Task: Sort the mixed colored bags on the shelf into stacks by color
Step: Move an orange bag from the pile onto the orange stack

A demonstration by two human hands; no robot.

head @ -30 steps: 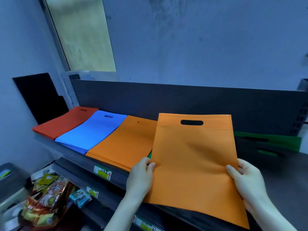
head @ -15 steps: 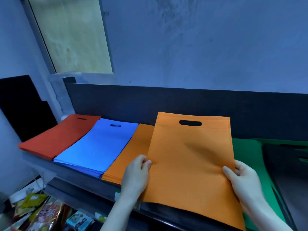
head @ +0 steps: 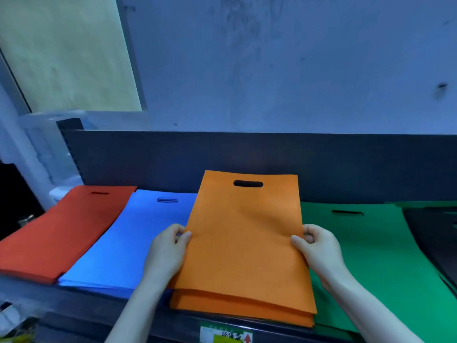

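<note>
Shelf-edge label (head: 226, 334), below orange bag (head: 244, 243) I hold: dark Chinese characters, I read 环保袋; red up-arrow beside them.

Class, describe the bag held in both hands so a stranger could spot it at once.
Find the dark shelf with its row of bag stacks. Between the blue stack and green stack, the orange bag is topmost, pinched at both edges.

The orange bag (head: 244, 238) hid most of the orange stack (head: 237, 311), leaving only its front edges visible. The black bags (head: 435, 233) ran off the right edge. The bottom edge cut the shelf label (head: 226, 334), whose print was too blurred to read.
</note>
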